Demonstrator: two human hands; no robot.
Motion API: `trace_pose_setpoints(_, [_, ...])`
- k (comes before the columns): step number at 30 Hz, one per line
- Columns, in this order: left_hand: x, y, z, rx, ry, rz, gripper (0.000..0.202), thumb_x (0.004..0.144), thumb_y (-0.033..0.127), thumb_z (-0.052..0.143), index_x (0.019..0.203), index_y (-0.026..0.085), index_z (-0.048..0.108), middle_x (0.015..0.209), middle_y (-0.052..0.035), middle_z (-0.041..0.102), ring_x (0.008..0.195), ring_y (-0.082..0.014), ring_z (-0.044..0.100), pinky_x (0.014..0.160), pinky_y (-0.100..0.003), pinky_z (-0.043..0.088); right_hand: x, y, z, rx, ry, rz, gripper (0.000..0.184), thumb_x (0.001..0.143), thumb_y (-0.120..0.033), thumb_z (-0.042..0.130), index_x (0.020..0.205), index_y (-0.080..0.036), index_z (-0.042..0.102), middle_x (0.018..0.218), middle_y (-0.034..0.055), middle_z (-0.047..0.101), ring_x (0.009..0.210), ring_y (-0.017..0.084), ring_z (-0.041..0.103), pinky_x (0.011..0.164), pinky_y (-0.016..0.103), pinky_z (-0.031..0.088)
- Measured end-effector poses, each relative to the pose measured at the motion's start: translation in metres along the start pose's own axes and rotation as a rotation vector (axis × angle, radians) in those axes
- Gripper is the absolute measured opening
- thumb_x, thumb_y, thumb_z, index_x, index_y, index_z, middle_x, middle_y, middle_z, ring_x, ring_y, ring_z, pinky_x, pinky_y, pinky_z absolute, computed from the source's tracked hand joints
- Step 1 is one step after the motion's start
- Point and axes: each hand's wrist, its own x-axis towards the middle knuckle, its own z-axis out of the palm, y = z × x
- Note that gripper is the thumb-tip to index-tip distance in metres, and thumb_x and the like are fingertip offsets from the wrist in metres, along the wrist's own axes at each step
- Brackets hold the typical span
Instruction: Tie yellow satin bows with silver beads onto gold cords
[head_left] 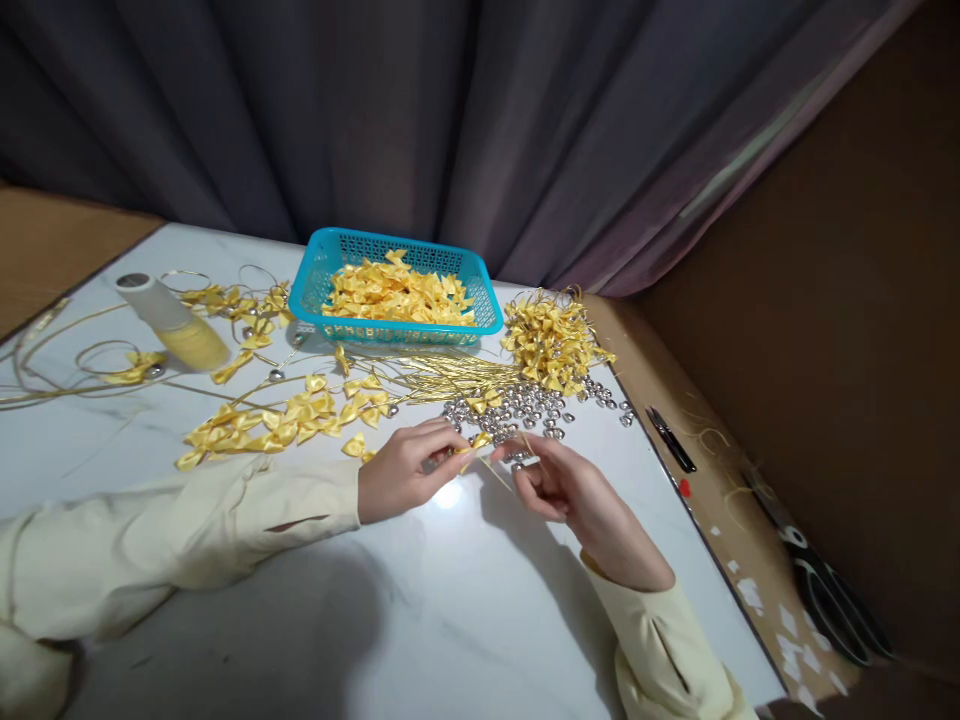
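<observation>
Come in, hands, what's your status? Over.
Left hand pinching yellow bow. Right hand at thin cord. Loose silver pieces crowding just beyond.

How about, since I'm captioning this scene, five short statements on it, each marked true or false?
1. The blue basket holds yellow bows. True.
2. The left hand is inside the basket. False: it pinches a small yellow bow.
3. Gold cords lie in front of the basket. True.
4. The scissors lie among the silver beads. False: they lie off the white table, to its right.
5. Both sleeves are navy. False: they are cream.
</observation>
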Motion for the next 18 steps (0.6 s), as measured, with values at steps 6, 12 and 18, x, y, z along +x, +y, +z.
trace_pose_setpoints(6, [0.000,-0.002,0.001,-0.002,0.003,0.011,0.018,0.090,0.021,0.048,0.076,0.015,0.058,0.065,0.0004,0.052,0.061,-0.0107,0.047,0.059,-0.021,0.038,-0.002,-0.002,-0.016,0.175,0.013,-0.144,0.035,0.087,-0.043,0.036,0.078,-0.019,0.060,0.037,-0.0085,0.022,0.038,0.010,0.017,0.045,0.027,0.021])
trace_pose_setpoints(12, [0.001,-0.001,0.001,-0.006,-0.009,-0.012,0.017,0.089,0.020,0.049,0.075,0.015,0.057,0.065,0.0009,0.051,0.059,-0.0099,0.046,0.058,-0.020,0.038,-0.014,-0.012,-0.025,0.137,0.268,-0.409,0.032,0.088,-0.037,0.037,0.086,-0.022,0.065,0.045,-0.0042,0.037,0.041,0.012,0.027,0.048,0.029,0.027])
trace_pose_setpoints(18, [0.001,-0.002,0.001,-0.014,-0.008,-0.056,0.019,0.089,0.021,0.049,0.073,0.015,0.058,0.064,0.0014,0.053,0.057,-0.0090,0.047,0.057,-0.019,0.038,-0.017,-0.016,-0.034,0.206,0.518,-0.554,0.024,0.086,-0.042,0.054,0.081,-0.022,0.067,0.044,-0.0071,0.027,0.042,0.010,0.020,0.045,0.026,0.021])
